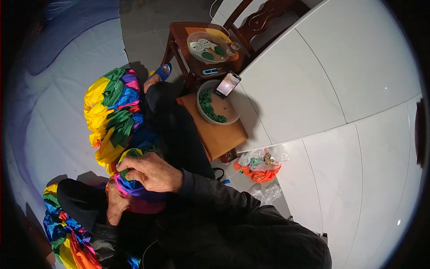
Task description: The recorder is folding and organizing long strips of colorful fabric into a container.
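Bunched rainbow-coloured fabric (109,96) in yellow, green, blue, pink and red runs in a gathered length across my lap and over my left side. With the thumb and index finger of my right hand (154,172) I pinch a green and blue part of it from above. My left hand (117,201) grips the purple and pink part of the same cloth just below; its fingertips are partly hidden by the folds. Whether a needle or other small tool is between my right fingers does not show.
A clear bowl (222,117) of small dark green pieces stands on a brown stool (228,139), with a phone (228,84) at its rim. Another bowl (191,53) of white and green pieces sits on a wooden chair (179,31). Plastic bags (263,172) lie beside the white-tiled surface (309,85).
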A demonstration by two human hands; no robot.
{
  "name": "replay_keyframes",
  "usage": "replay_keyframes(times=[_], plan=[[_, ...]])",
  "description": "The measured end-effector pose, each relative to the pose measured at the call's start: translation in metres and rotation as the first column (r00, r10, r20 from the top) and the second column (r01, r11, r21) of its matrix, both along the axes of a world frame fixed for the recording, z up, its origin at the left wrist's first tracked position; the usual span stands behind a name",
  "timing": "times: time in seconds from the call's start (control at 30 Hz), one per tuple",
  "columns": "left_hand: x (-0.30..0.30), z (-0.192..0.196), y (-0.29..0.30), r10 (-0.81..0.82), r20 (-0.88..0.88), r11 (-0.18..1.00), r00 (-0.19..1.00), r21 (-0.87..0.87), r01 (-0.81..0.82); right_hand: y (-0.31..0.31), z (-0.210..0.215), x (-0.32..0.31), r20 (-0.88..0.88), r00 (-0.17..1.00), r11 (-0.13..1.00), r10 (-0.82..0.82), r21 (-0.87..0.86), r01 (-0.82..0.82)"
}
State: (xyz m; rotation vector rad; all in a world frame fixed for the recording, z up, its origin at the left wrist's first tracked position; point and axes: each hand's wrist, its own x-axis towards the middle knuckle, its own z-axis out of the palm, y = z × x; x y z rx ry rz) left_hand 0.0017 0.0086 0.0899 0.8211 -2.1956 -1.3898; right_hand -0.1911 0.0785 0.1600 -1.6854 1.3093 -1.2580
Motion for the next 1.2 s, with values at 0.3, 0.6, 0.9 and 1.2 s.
replay_keyframes(times=[0.3, 0.6, 0.9, 1.2], plan=[[-0.005, 0.022, 0.003, -0.023, 0.033, 0.999, 0.999, 0.024, 0.022, 0.005, 0.002, -0.004, 0.01, 0.999, 0.999, 0.038, 0.032, -0.038], [0.003, 0.012, -0.003, -0.069, 0.009, 0.997, 0.998, 0.034, 0.069, 0.004, 0.016, -0.008, -0.275, 0.96, 0.997, -0.045, -0.075, 0.026], [0.009, -0.025, -0.004, -0.171, -0.008, 0.984, 0.985, 0.047, 0.171, 0.009, 0.026, -0.022, -0.798, 0.538, 0.902, -0.272, -0.406, -0.146], [0.013, -0.033, 0.004, -0.286, -0.004, 0.957, 0.958, 0.051, 0.286, 0.015, 0.012, -0.037, -0.83, 0.51, 0.796, -0.228, -0.46, -0.393]])
